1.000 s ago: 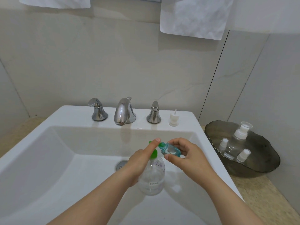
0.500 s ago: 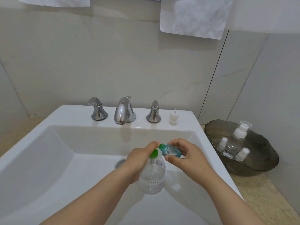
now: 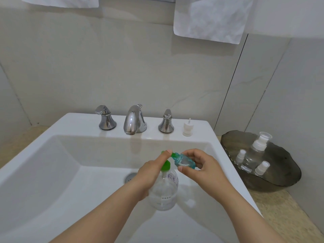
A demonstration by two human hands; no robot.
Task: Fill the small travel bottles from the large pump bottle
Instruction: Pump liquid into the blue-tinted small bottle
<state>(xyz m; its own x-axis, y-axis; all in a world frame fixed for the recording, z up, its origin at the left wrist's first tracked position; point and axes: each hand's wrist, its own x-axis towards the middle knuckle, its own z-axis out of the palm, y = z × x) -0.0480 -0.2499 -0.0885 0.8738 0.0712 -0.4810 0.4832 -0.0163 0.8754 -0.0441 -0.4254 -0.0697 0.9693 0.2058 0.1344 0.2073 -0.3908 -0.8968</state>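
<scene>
At the white sink, the left hand is gripping the clear pump bottle by its neck, with the forefinger lying on the green pump head. The right hand is pinching a tilted teal travel bottle, its mouth at the nozzle.

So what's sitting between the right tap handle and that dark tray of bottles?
A small white pump cap, standing upright on the sink rim; the head view shows it.

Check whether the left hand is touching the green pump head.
Touching. In the head view a fingertip of the left hand lies on the green pump head, no gap.
</scene>
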